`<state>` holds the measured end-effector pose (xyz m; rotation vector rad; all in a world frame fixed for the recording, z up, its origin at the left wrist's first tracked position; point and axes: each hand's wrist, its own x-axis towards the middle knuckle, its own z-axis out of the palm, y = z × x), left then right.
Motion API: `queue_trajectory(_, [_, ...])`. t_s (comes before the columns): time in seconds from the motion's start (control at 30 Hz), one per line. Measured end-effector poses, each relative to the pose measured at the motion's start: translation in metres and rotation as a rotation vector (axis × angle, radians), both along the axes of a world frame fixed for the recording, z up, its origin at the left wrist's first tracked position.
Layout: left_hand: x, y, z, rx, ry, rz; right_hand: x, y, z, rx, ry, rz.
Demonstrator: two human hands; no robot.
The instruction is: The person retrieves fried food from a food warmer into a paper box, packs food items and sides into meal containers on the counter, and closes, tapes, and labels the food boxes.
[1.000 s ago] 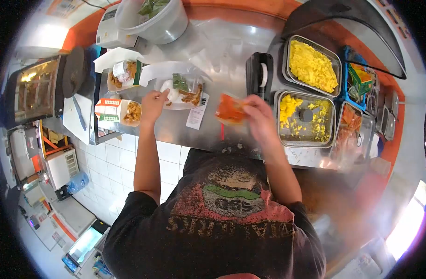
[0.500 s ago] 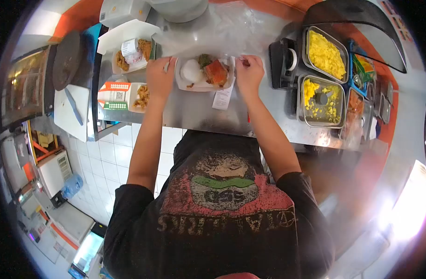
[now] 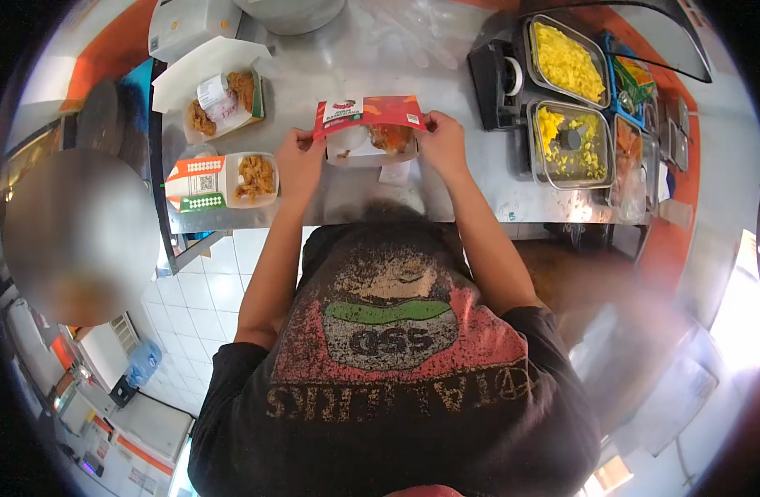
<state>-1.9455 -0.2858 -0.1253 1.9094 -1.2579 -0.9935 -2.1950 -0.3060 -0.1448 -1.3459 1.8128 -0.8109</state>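
A food box with a red printed lid stands at the middle of the steel counter, its lid folded partway down over the food. Inside, a red sauce packet shows beneath the lid's edge. My left hand pinches the lid's left corner, and my right hand pinches its right corner. A white paper slip lies partly under the box's front edge.
To the left are an open box of fried chicken and a smaller box. Trays of yellow food and a black device stand right. A blurred round shape covers the far left.
My right hand has put down the red packet, now in the box. Both hands have taken the lid and brought it partway over. The blurred shape has appeared at the left.
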Motion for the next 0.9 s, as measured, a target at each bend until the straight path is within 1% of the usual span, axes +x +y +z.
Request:
queue_trajectory(0.03, [0.003,-0.002,-0.002,-0.001,0.002,-0.005,-0.001,-0.002,0.007,0.087,0.083,0.054])
queue_trajectory(0.07, [0.007,-0.003,-0.006,-0.004,0.039,-0.035,-0.001,-0.001,-0.002,0.085,0.084,0.048])
queue_trajectory(0.13, [0.013,-0.002,-0.019,-0.008,0.078,-0.066,-0.001,0.002,-0.023,-0.079,-0.001,0.031])
queue_trajectory(0.17, [0.014,0.0,-0.032,-0.079,0.127,-0.112,-0.002,0.002,-0.027,-0.082,0.001,0.028])
queue_trajectory(0.2, [0.013,0.0,-0.034,-0.147,0.176,-0.157,-0.001,0.003,-0.028,-0.117,-0.02,0.031])
queue_trajectory(0.23, [0.012,0.002,-0.036,-0.143,0.177,-0.159,-0.001,0.006,-0.029,-0.149,-0.042,0.034])
queue_trajectory(0.27, [0.009,0.005,-0.038,-0.205,0.181,-0.145,-0.003,0.007,-0.031,-0.145,-0.042,0.032])
queue_trajectory(0.3, [0.007,0.005,-0.038,-0.27,0.183,-0.131,-0.006,0.005,-0.034,-0.165,-0.164,0.032])
queue_trajectory(0.33, [0.006,0.005,-0.039,-0.267,0.184,-0.132,-0.008,0.004,-0.038,-0.183,-0.285,0.031])
queue_trajectory(0.4, [0.004,0.007,-0.045,-0.308,0.341,-0.089,-0.008,0.005,-0.045,-0.204,-0.271,0.039])
queue_trajectory(0.43, [0.003,0.008,-0.047,-0.306,0.344,-0.09,-0.009,0.004,-0.047,-0.23,-0.257,0.049])
queue_trajectory(0.5, [0.002,0.011,-0.05,-0.349,0.129,-0.143,-0.008,0.008,-0.046,-0.242,-0.2,0.066])
queue_trajectory(0.53, [0.003,0.013,-0.05,-0.353,0.132,-0.15,-0.006,0.011,-0.043,-0.252,-0.145,0.079])
queue_trajectory(0.6, [0.006,0.016,-0.048,-0.144,-0.046,-0.173,0.003,0.015,-0.038,-0.22,-0.185,0.021])
queue_trajectory(0.63, [0.0,0.017,-0.04,-0.203,0.029,-0.136,0.002,0.018,-0.033,-0.192,-0.219,-0.041])
queue_trajectory(0.67, [-0.009,0.017,-0.028,-0.257,0.125,-0.125,0.001,0.025,-0.024,-0.203,-0.196,0.037])
queue_trajectory(0.7, [-0.015,0.017,-0.015,-0.267,0.042,-0.218,0.0,0.03,-0.016,-0.212,-0.16,0.099])
queue_trajectory(0.73, [-0.014,0.018,-0.008,-0.29,-0.038,-0.32,-0.002,0.036,-0.03,-0.32,0.056,0.226])
queue_trajectory(0.77, [-0.011,0.019,-0.01,-0.373,-0.082,-0.458,-0.007,0.039,-0.028,-0.254,-0.02,0.311])
queue_trajectory(0.8, [0.001,0.021,-0.028,-0.36,-0.224,-0.532,-0.004,0.048,-0.011,-0.295,-0.035,0.267])
queue_trajectory(0.83, [-0.006,0.02,-0.012,-0.276,-0.072,-0.59,-0.014,0.045,-0.021,-0.316,-0.256,0.403])
queue_trajectory(0.87, [0.0,0.021,-0.01,-0.282,-0.222,-0.705,-0.014,0.05,-0.053,-0.38,-0.146,0.462])
queue_trajectory(0.9, [0.009,0.023,-0.017,-0.242,-0.211,-0.746,-0.014,0.046,-0.076,-0.5,-0.475,0.553])
